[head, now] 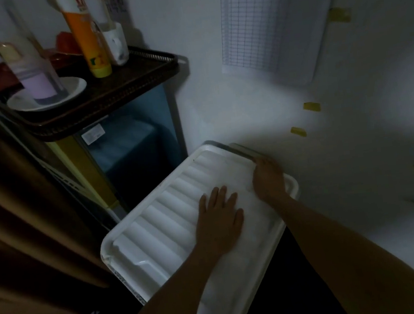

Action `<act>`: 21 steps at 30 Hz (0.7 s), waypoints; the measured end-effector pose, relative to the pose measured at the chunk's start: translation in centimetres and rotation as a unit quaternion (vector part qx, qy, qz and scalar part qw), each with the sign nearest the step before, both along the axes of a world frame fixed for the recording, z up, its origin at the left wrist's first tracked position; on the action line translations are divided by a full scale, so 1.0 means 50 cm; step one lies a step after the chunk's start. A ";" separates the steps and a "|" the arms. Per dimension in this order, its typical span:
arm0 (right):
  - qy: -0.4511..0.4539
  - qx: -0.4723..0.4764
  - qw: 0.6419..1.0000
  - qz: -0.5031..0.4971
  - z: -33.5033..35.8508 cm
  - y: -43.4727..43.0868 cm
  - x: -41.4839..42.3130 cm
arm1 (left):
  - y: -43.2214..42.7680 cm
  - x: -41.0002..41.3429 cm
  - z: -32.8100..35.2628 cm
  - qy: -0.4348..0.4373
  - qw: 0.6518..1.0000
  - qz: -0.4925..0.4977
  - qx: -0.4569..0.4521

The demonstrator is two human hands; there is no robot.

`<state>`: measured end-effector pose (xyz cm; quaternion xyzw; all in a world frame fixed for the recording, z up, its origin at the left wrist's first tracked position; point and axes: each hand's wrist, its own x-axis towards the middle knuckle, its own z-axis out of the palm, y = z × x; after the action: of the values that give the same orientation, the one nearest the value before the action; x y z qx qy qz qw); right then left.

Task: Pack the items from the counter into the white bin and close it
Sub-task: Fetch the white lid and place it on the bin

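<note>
- Low in the corner, against the white wall: white bin (123, 276), hard smooth plastic, rectangular with rounded corners, set askew to the wall.
- Lid (157, 224) lying on top, moulded with parallel rounded ribs inside a raised rim.
- Left hand (218, 222) laid flat on the ribs near the lid's middle, fingers straight and slightly spread, holding nothing.
- Right hand (268, 179) at the lid's far right edge, beside the wall; fingers bent towards the rim, whether hooked round it cannot be told.
- Up left, dark woven tray (106, 101) with a low openwork rim.
- At its near left corner, glossy white saucer (74, 88) under a clear tall tumbler (33, 68).
- Towards its far edge, orange tube (86, 39) upright on a yellow cap, just beside a white mug (117, 47).
- On the wall, gridded paper sheet (257, 19) and small yellow tape strips (311, 106).
</note>
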<state>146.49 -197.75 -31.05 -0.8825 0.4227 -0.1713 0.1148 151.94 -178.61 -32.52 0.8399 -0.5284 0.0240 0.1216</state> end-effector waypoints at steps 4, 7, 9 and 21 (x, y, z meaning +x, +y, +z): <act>0.029 -0.022 0.999 0.018 -0.009 0.001 -0.007 | 0.000 0.004 -0.006 0.002 1.000 -0.003 -0.007; 0.043 -0.032 0.999 0.007 -0.008 0.007 -0.006 | 0.001 0.005 -0.005 0.005 1.000 -0.002 -0.002; 0.055 -0.031 0.998 0.002 -0.008 0.010 -0.011 | 0.004 0.005 -0.003 0.002 1.000 -0.005 0.008; 0.110 -0.015 0.991 -0.073 -0.003 0.088 -0.126 | 0.062 -0.022 0.004 0.007 0.995 -0.095 0.020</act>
<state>140.20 -193.38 -31.19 -0.8645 0.4932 -0.0875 0.0417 150.85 -175.50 -32.32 0.7884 -0.6053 -0.0037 0.1099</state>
